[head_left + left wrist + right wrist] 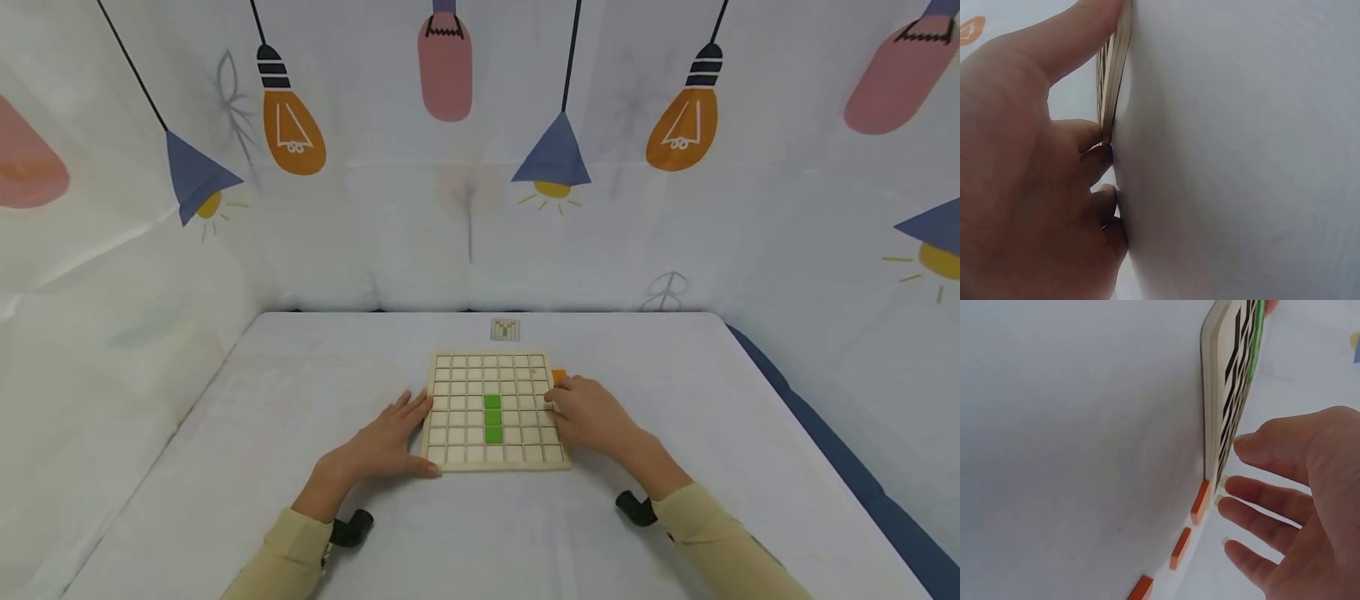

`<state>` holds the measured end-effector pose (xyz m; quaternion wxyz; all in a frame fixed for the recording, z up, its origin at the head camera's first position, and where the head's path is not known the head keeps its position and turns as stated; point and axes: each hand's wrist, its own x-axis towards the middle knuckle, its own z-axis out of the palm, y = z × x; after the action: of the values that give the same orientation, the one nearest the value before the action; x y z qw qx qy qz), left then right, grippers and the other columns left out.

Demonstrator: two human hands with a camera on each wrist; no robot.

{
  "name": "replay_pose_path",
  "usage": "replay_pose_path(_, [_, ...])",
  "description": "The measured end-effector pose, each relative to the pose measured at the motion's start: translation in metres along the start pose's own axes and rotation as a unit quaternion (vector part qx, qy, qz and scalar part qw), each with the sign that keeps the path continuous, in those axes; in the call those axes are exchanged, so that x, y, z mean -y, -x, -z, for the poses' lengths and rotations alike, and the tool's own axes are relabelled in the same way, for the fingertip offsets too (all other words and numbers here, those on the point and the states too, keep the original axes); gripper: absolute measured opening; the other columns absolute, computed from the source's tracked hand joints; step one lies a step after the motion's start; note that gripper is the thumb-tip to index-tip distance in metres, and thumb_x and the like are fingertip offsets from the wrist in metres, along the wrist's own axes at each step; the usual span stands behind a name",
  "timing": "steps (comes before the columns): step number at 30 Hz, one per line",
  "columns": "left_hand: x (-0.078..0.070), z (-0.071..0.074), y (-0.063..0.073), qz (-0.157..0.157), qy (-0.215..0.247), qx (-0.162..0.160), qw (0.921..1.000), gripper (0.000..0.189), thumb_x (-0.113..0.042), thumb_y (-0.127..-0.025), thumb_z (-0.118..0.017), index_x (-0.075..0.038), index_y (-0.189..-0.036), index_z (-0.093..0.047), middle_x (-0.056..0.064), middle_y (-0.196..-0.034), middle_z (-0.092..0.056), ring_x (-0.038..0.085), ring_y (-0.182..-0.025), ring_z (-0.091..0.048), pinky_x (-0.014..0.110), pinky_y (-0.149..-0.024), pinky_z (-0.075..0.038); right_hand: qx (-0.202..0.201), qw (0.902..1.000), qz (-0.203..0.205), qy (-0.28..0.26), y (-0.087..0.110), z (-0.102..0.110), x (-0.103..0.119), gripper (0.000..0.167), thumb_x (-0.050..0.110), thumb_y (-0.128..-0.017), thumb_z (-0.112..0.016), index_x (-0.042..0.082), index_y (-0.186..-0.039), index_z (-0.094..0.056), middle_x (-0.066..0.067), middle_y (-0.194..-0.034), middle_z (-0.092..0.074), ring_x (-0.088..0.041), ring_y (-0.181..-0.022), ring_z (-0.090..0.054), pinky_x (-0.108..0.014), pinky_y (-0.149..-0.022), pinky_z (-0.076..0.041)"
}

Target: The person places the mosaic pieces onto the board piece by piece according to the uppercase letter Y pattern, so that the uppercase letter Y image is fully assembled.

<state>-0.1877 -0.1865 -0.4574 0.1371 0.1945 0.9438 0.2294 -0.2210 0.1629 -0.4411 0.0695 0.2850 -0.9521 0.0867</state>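
A wooden grid board (457,457) lies flat on the table. Three green tiles (492,417) fill adjoining squares in one column, near its middle. My left hand (386,442) rests against the board's left side, fingers spread along the edge and thumb at the near left corner. Over the right edge is my right hand (592,412), its thumb and fingers apart with nothing between them in the right wrist view. Close to those fingertips, orange tiles (1180,549) lie in a row on the table beside the board. In the head view the hand hides most of them.
A small card (505,329) with a coloured grid pattern lies beyond the board, near the table's far edge. White table (315,375) surface extends around the board. A white cloth with printed lamps (480,208) hangs behind. Black wrist devices (352,528) sit below both hands.
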Motion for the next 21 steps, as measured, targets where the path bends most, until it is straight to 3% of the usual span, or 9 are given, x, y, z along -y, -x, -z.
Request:
replay_pose_path(4, [0.0, 0.0, 0.001, 0.002, 0.004, 0.006, 1.0, 0.114, -0.06, -0.076, -0.078, -0.009, -0.16, -0.019, 0.007, -0.168, -0.015, 0.035, -0.156, -0.005, 0.055, -0.126, -0.014, 0.0, 1.0, -0.009, 0.004, 0.006, 0.001, -0.005, 0.018, 0.015, -0.089, -0.072, 0.011, -0.106, -0.076, -0.002, -0.104, -0.069, -0.018, -0.09, -0.063, -0.035, -0.079, -0.054])
replay_pose_path(9, [0.0, -0.001, 0.0, -0.001, -0.009, 0.002, 1.0, 0.114, -0.061, -0.076, -0.077, -0.009, -0.16, -0.019, 0.007, -0.168, -0.015, 0.035, -0.156, -0.006, 0.055, -0.126, -0.015, 0.005, 0.9998, -0.017, 0.008, 0.012, 0.003, -0.009, 0.02, 0.015, -0.088, -0.073, 0.011, -0.107, -0.075, -0.001, -0.103, -0.069, -0.017, -0.088, -0.061, -0.035, -0.08, -0.054])
replay_pose_path(13, [0.0, -0.001, 0.0, -0.002, -0.011, 0.003, 0.9999, 0.114, -0.061, -0.076, -0.077, -0.009, -0.16, -0.019, 0.007, -0.168, -0.015, 0.035, -0.156, -0.006, 0.055, -0.126, -0.015, 0.016, 0.9994, -0.027, 0.017, 0.016, 0.004, -0.012, 0.021, 0.013, -0.087, -0.072, 0.011, -0.108, -0.075, -0.002, -0.103, -0.069, -0.018, -0.09, -0.062, -0.037, -0.082, -0.054])
replay_pose_path(21, [0.001, -0.001, -0.001, -0.001, -0.008, 0.002, 1.0, 0.115, -0.061, -0.076, -0.078, -0.008, -0.159, -0.019, 0.009, -0.168, -0.016, 0.037, -0.156, -0.007, 0.056, -0.125, -0.016, 0.044, 0.997, -0.057, 0.029, 0.028, 0.007, -0.02, 0.021, 0.012, -0.086, -0.072, 0.01, -0.107, -0.074, -0.01, -0.119, -0.068, -0.029, -0.104, -0.065, -0.046, -0.093, -0.054])
